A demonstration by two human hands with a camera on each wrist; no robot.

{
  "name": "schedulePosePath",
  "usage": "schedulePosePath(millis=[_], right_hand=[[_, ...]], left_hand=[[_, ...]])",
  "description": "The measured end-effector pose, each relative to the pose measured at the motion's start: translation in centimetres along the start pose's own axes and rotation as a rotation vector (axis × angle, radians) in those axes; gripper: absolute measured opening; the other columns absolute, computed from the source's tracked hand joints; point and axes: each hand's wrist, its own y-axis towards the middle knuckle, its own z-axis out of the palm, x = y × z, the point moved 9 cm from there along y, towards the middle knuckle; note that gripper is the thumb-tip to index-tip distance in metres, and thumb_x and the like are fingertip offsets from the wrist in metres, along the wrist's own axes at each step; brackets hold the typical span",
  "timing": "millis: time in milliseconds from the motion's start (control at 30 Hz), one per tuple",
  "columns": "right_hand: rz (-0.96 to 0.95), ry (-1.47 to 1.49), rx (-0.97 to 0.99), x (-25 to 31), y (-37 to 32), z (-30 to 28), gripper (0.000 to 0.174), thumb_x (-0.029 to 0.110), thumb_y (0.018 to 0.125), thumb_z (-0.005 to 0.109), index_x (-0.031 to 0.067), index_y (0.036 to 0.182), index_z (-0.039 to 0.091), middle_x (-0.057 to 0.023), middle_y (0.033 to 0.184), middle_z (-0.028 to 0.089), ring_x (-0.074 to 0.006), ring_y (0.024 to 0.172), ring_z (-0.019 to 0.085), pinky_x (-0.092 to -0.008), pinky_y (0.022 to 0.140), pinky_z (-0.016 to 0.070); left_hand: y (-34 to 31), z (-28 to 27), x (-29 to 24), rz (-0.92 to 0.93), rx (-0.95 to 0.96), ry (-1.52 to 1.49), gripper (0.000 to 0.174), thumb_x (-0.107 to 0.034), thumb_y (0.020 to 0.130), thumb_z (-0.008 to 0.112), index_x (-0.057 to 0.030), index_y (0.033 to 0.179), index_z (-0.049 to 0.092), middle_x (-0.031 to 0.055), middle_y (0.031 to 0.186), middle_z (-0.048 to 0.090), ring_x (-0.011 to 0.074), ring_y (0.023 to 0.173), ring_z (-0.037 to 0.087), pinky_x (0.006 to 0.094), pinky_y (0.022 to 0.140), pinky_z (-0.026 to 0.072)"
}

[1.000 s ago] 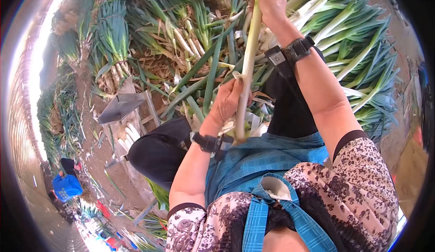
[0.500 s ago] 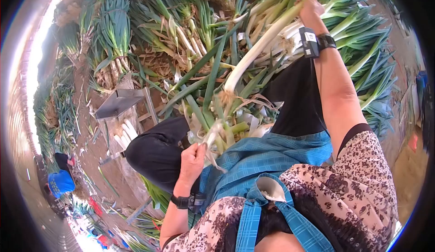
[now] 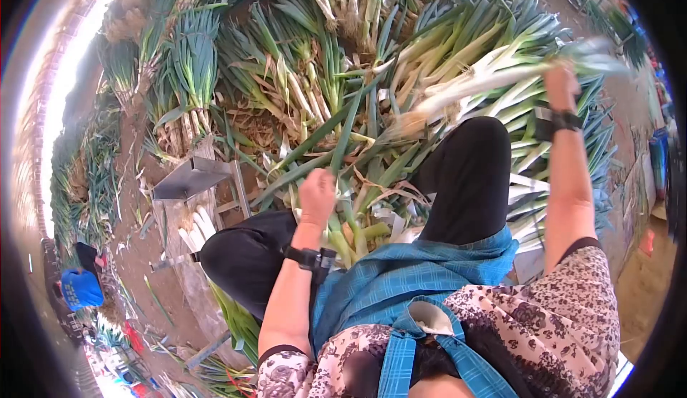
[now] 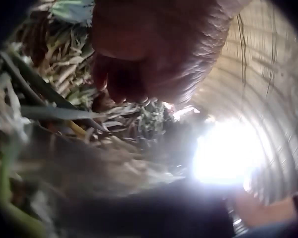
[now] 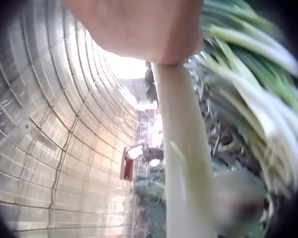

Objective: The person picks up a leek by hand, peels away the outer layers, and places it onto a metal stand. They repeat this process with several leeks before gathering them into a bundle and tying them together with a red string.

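A long leek (image 3: 494, 86) hangs from my right hand (image 3: 559, 86), which grips it near the green leaves, blurred by motion. Its root end (image 3: 411, 122) points left, over other leeks. In the right wrist view the pale stalk (image 5: 181, 134) runs down from the curled hand (image 5: 144, 29). My left hand (image 3: 317, 194) is raised above the left knee, over leaves and peelings. Its fingers (image 4: 121, 87) are curled in the left wrist view, with nothing seen between them.
A pile of white-stemmed leeks (image 3: 529, 112) lies on the right. Tied bundles (image 3: 193, 61) stand at the far left. A metal tray (image 3: 192, 177) is beside the left knee (image 3: 247, 251). Farther left is a person in blue (image 3: 82, 287).
My right hand has carried the leek from in front of the body out to the right. The left hand has let go of the peeled leaf it pinched and risen forward.
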Motion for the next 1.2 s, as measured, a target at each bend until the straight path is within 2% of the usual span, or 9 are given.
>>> schedulePosePath(millis=[100, 367, 433, 500, 733, 1000, 1033, 1133, 1200], right_hand=[[-0.402, -0.625, -0.108, -11.4, -2.2, -1.6, 0.018, 0.018, 0.085, 0.052, 0.0119, 0.088, 0.069, -0.0125, 0.092, 0.065, -0.0296, 0.085, 0.064, -0.0430, 0.060, 0.0524], [0.279, -0.221, 0.117, -34.0, -10.0, 3.4, 0.017, 0.005, 0.071, 0.066, 0.0062, 0.086, 0.061, -0.0150, 0.079, 0.065, -0.0342, 0.077, 0.063, -0.0432, 0.066, 0.0495], [-0.239, -0.492, 0.274, -20.5, -7.8, 5.1, 0.012, 0.011, 0.083, 0.062, 0.0041, 0.092, 0.062, -0.0144, 0.082, 0.066, -0.0249, 0.071, 0.064, -0.0344, 0.059, 0.0482], [0.590, 1.186, 0.424, -8.4, -4.4, 6.7, 0.028, 0.022, 0.091, 0.057, 0.0013, 0.110, 0.060, -0.0071, 0.091, 0.067, -0.0127, 0.076, 0.063, -0.0234, 0.061, 0.0467], [-0.012, 1.298, 1.318, 44.9, -13.6, 5.6, 0.038, 0.022, 0.091, 0.056, -0.0049, 0.118, 0.053, -0.0119, 0.108, 0.063, -0.0209, 0.090, 0.066, -0.0293, 0.076, 0.0543], [0.510, 1.094, 1.623, 51.1, -36.1, 34.6, 0.020, 0.014, 0.086, 0.062, -0.0023, 0.095, 0.058, -0.0089, 0.090, 0.061, -0.0184, 0.069, 0.058, -0.0336, 0.063, 0.0489], [-0.226, 0.730, 1.451, 52.6, -36.8, 34.9, 0.022, 0.014, 0.085, 0.063, -0.0024, 0.099, 0.058, -0.0096, 0.089, 0.063, -0.0202, 0.071, 0.059, -0.0349, 0.059, 0.0469], [-0.378, 0.596, 1.109, 52.9, -38.0, 33.2, 0.024, 0.013, 0.082, 0.065, 0.0004, 0.102, 0.060, -0.0106, 0.086, 0.065, -0.0208, 0.073, 0.060, -0.0368, 0.058, 0.0434], [0.555, 0.996, 1.412, 51.4, -37.6, 29.2, 0.026, 0.012, 0.080, 0.066, 0.0031, 0.104, 0.060, -0.0118, 0.088, 0.066, -0.0250, 0.080, 0.064, -0.0372, 0.061, 0.0451]], left_hand=[[1.9, -1.9, 3.0, -0.055, -0.077, 0.211, 0.033, -0.027, 0.085, 0.063, 0.0012, 0.103, 0.058, 0.0212, 0.094, 0.061, 0.0355, 0.087, 0.059, 0.0406, 0.078, 0.0464], [5.3, 6.8, 7.1, -0.195, 0.350, 0.618, 0.099, -0.061, 0.071, 0.066, -0.0143, 0.147, 0.021, 0.0205, 0.150, 0.020, 0.0413, 0.137, 0.019, 0.0534, 0.109, 0.0227], [5.5, 9.5, 7.9, -0.164, 0.456, 0.741, 0.110, -0.071, 0.066, 0.063, -0.0201, 0.149, 0.012, 0.0157, 0.154, 0.009, 0.0383, 0.141, 0.008, 0.0565, 0.110, 0.0155], [6.2, 10.8, 7.3, -0.094, 0.413, 0.693, 0.118, -0.072, 0.060, 0.067, -0.0202, 0.150, 0.011, 0.0155, 0.155, 0.005, 0.0385, 0.141, 0.006, 0.0586, 0.110, 0.0135], [10.8, 9.9, 8.5, -0.136, 0.379, 0.642, 0.134, -0.072, 0.048, 0.074, -0.0178, 0.150, 0.004, 0.0146, 0.154, 0.009, 0.0346, 0.142, 0.005, 0.0571, 0.111, 0.0126], [3.9, 14.8, 10.0, -0.142, 0.835, 0.580, 0.097, -0.080, 0.065, 0.052, -0.0043, 0.124, 0.053, 0.0176, 0.089, 0.068, 0.0307, 0.081, 0.067, 0.0400, 0.069, 0.0515], [2.8, 15.3, 9.4, -0.160, 0.895, 0.530, 0.096, -0.080, 0.065, 0.052, -0.0026, 0.121, 0.054, 0.0180, 0.088, 0.068, 0.0310, 0.081, 0.067, 0.0396, 0.068, 0.0519], [1.1, 16.2, 8.0, -0.115, 0.908, 0.440, 0.097, -0.081, 0.065, 0.051, 0.0017, 0.116, 0.056, 0.0180, 0.087, 0.068, 0.0324, 0.080, 0.066, 0.0402, 0.070, 0.0525], [0.7, 16.2, 7.8, -0.156, 0.982, 0.442, 0.099, -0.083, 0.064, 0.050, 0.0016, 0.115, 0.056, 0.0190, 0.093, 0.067, 0.0316, 0.085, 0.066, 0.0405, 0.072, 0.0525]])
